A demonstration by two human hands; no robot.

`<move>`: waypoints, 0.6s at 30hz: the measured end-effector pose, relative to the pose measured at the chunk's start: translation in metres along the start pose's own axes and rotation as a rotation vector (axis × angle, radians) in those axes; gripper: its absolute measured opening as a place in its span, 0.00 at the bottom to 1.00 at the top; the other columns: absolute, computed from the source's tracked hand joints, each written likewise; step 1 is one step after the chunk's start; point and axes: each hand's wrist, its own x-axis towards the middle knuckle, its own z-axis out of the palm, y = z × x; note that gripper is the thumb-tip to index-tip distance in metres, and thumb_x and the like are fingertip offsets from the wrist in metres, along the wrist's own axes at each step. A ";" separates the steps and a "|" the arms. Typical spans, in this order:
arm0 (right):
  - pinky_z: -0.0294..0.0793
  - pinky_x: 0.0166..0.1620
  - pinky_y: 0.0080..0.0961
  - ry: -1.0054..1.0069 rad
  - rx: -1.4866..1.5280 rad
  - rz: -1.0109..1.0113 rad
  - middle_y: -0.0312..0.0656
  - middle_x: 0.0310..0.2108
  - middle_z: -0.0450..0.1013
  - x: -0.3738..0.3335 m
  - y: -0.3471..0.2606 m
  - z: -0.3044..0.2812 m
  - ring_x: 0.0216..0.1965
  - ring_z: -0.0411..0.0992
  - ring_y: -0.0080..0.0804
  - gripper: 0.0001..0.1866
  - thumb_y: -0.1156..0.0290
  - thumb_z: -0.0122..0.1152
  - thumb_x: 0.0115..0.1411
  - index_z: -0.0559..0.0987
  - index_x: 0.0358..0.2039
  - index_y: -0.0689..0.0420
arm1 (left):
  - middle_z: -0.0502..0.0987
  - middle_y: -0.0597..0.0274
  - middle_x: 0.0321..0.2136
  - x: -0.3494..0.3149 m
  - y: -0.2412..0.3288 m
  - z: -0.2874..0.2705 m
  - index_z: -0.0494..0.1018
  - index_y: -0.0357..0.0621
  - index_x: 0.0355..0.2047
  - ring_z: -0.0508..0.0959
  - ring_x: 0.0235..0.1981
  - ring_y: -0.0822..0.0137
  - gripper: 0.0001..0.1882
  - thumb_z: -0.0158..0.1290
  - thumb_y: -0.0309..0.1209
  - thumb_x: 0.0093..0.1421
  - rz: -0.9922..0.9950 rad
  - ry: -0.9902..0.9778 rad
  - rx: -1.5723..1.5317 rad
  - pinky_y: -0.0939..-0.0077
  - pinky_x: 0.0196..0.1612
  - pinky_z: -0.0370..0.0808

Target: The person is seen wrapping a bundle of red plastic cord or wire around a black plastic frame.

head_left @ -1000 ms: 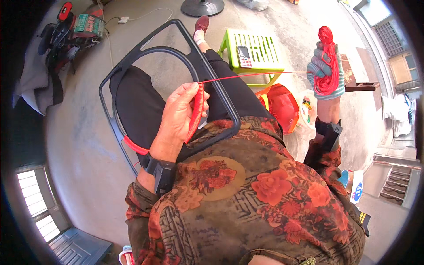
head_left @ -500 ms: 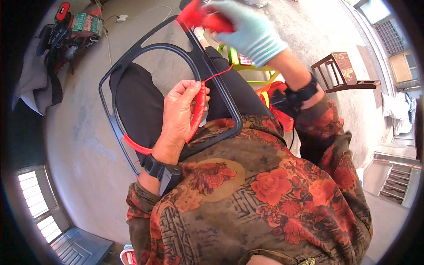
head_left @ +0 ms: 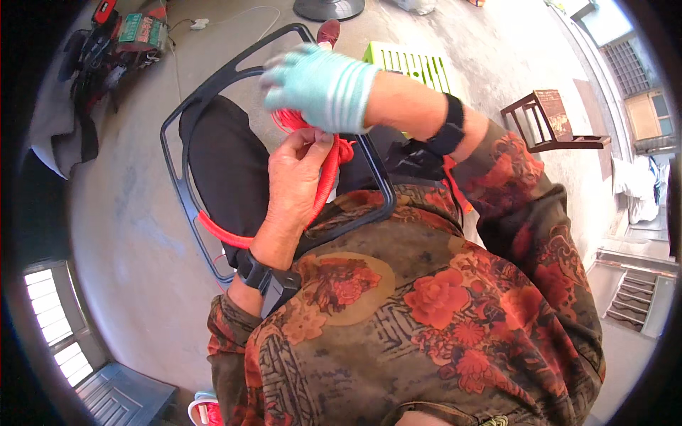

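A black plastic frame (head_left: 186, 192) shaped like a chair back rests across my lap. Red cord (head_left: 226, 234) is wound along its lower left edge and up the right bar. My left hand (head_left: 298, 181), bare, pinches the red cord against the frame's right bar. My right hand (head_left: 320, 85) wears a pale blue glove and sits just above the left hand, closed around a bundle of red cord (head_left: 291, 121) at the frame. Its fingertips are blurred.
A lime green plastic stool (head_left: 412, 60) stands beyond my knees. A small dark wooden stool (head_left: 550, 121) lies at the right. Tools and a grey cloth (head_left: 85, 64) lie at the upper left on the concrete floor. A fan base (head_left: 328, 8) sits at the top.
My right hand, stretched far right with the cord pulled taut a second ago, has swung back left and down to the frame, beside my left hand. The left hand has stayed put.
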 end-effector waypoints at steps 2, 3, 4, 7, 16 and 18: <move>0.66 0.50 0.38 0.220 0.163 0.084 0.44 0.46 0.69 -0.022 0.012 -0.001 0.48 0.67 0.44 0.20 0.70 0.63 0.40 0.76 0.38 0.53 | 0.75 0.64 0.29 0.002 -0.003 0.000 0.70 0.37 0.33 0.72 0.28 0.78 0.07 0.51 0.30 0.60 -0.020 -0.011 0.037 0.83 0.31 0.70; 0.66 0.50 0.37 0.256 0.260 0.172 0.44 0.46 0.69 -0.033 0.013 -0.007 0.48 0.67 0.45 0.20 0.71 0.63 0.40 0.76 0.38 0.54 | 0.75 0.64 0.29 0.006 -0.012 -0.005 0.70 0.37 0.36 0.73 0.29 0.77 0.08 0.50 0.30 0.61 0.008 -0.060 0.018 0.82 0.33 0.71; 0.66 0.50 0.37 0.256 0.263 0.165 0.44 0.46 0.69 -0.045 0.014 -0.012 0.48 0.67 0.45 0.20 0.71 0.63 0.40 0.76 0.38 0.54 | 0.75 0.64 0.30 0.009 -0.015 -0.008 0.69 0.36 0.39 0.74 0.30 0.75 0.10 0.48 0.31 0.62 0.038 -0.106 0.003 0.81 0.35 0.72; 0.67 0.50 0.35 0.194 0.510 0.223 0.42 0.42 0.70 -0.080 0.004 -0.021 0.46 0.68 0.44 0.17 0.70 0.63 0.42 0.77 0.36 0.54 | 0.74 0.63 0.31 0.010 -0.012 -0.005 0.67 0.38 0.38 0.75 0.30 0.74 0.08 0.44 0.30 0.63 0.007 -0.175 -0.060 0.80 0.36 0.73; 0.60 0.56 0.41 0.271 0.152 0.127 0.40 0.45 0.69 -0.087 -0.044 -0.002 0.52 0.64 0.40 0.19 0.66 0.64 0.37 0.76 0.34 0.54 | 0.73 0.61 0.32 0.007 -0.001 0.003 0.66 0.40 0.36 0.76 0.32 0.73 0.08 0.42 0.33 0.66 -0.073 -0.198 -0.313 0.77 0.35 0.77; 0.63 0.53 0.37 0.283 0.160 0.081 0.41 0.43 0.71 -0.087 -0.040 0.001 0.49 0.66 0.41 0.17 0.66 0.64 0.41 0.76 0.34 0.55 | 0.73 0.62 0.31 0.007 0.003 0.001 0.67 0.40 0.35 0.75 0.31 0.75 0.07 0.44 0.31 0.64 -0.150 -0.172 -0.306 0.79 0.33 0.76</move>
